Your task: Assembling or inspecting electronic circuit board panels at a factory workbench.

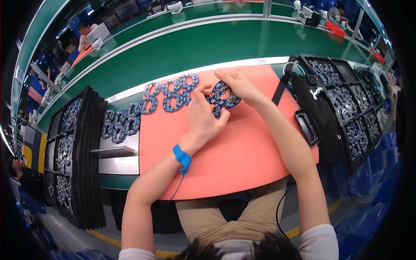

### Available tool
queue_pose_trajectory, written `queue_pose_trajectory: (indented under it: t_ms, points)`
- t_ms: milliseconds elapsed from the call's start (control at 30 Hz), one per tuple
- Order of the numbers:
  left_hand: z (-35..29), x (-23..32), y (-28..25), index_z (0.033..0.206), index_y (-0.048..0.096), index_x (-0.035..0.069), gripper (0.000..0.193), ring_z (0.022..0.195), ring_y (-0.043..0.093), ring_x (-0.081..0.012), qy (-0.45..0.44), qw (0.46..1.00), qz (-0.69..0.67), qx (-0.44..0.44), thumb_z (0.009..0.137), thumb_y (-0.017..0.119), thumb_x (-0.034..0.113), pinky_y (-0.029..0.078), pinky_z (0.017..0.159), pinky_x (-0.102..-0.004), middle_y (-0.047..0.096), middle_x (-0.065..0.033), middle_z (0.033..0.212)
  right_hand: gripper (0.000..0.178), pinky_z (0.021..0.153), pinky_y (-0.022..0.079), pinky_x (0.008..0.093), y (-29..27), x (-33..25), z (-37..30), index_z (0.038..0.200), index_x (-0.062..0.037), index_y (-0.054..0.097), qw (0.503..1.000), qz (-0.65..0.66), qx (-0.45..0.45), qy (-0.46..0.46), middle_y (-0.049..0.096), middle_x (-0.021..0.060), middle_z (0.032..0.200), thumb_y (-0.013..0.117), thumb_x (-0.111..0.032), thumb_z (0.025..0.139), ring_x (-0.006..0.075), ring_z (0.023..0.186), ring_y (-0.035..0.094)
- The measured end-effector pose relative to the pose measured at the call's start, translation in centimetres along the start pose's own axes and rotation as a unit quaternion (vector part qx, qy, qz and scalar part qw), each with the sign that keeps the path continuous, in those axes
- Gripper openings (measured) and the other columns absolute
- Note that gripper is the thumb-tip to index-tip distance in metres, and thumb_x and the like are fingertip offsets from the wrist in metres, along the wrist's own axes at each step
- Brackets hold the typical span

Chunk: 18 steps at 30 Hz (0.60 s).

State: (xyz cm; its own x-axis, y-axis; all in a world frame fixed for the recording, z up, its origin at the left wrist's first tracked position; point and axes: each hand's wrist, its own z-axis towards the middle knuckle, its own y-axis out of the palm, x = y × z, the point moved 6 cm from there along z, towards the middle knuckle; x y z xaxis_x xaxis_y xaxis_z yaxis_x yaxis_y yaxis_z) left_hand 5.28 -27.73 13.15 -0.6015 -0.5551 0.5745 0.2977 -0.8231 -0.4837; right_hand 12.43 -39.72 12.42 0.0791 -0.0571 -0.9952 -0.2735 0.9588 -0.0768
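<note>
Between my two hands, above the orange-pink mat (208, 160), is a blue ring-shaped circuit board panel (232, 100) with small parts on it. My left hand (203, 117) grips its left side, thumb and fingers curled round the edge. My right hand (238, 86) pinches its upper right edge. A blue wrist strap (182, 158) with a thin cord is on my left wrist. Just left of my hands, several similar ring-shaped boards (173, 102) lie on the mat's far edge. More boards (117, 125) lie at the mat's left side, on a metal plate (117, 165).
A stack of black trays (84, 164) holding boards stands at the left. On the right are another black tray (350, 102) filled with boards and a black bag (318, 108). Beyond the mat runs a green conveyor belt (186, 47); people sit past it.
</note>
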Motion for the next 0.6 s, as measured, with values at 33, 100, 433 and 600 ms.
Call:
queue_pose_trajectory:
  t_ms: [33,100,433,600]
  points:
    - [-0.2,-0.1,-0.1,0.114,0.034,0.000,0.061,0.080,0.054,-0.0272,-0.013,1.000,-0.020,0.005,0.063,0.065,0.012,0.047,0.064,-0.0365,0.050,-0.0152,0.093,0.044,0.040,0.038,0.0176,-0.1,0.0,0.0,0.067,-0.0032,0.062,1.000,0.000,0.002,-0.001,0.060,0.0039,0.057,0.054,-0.040,0.090,0.0059,0.045,0.054]
    - [-0.1,-0.2,-0.2,0.114,0.034,0.001,0.061,0.080,0.055,-0.0261,-0.025,0.999,-0.041,0.010,0.063,0.065,0.012,0.048,0.063,-0.0348,0.051,-0.0144,0.092,0.043,0.040,0.038,0.0174,0.1,0.4,-0.1,0.065,-0.0053,0.061,0.999,0.042,-0.006,0.029,0.060,0.0039,0.058,0.054,-0.040,0.090,0.0062,0.045,0.054]
    - [-0.6,-1.2,0.7,0.110,0.030,0.005,0.047,0.067,0.037,-0.0059,-0.055,0.957,-0.283,-0.007,0.073,0.059,0.004,0.034,0.054,-0.0223,0.038,-0.0004,0.081,0.038,0.043,0.039,0.0209,1.2,-0.3,-0.3,0.074,-0.0046,0.058,0.977,0.207,0.001,0.048,0.055,0.0023,0.058,0.052,-0.038,0.091,0.0067,0.048,0.051]
    - [-0.4,-1.1,2.0,0.090,0.048,0.002,0.024,0.059,0.038,-0.0045,-0.109,0.958,-0.246,-0.099,0.083,0.063,0.019,0.032,0.051,-0.0224,0.043,0.0024,0.069,0.043,0.045,0.041,0.0209,0.3,0.6,-0.4,0.074,-0.0026,0.060,0.983,0.139,0.120,0.029,0.059,0.0042,0.061,0.050,-0.040,0.092,0.0082,0.050,0.053]
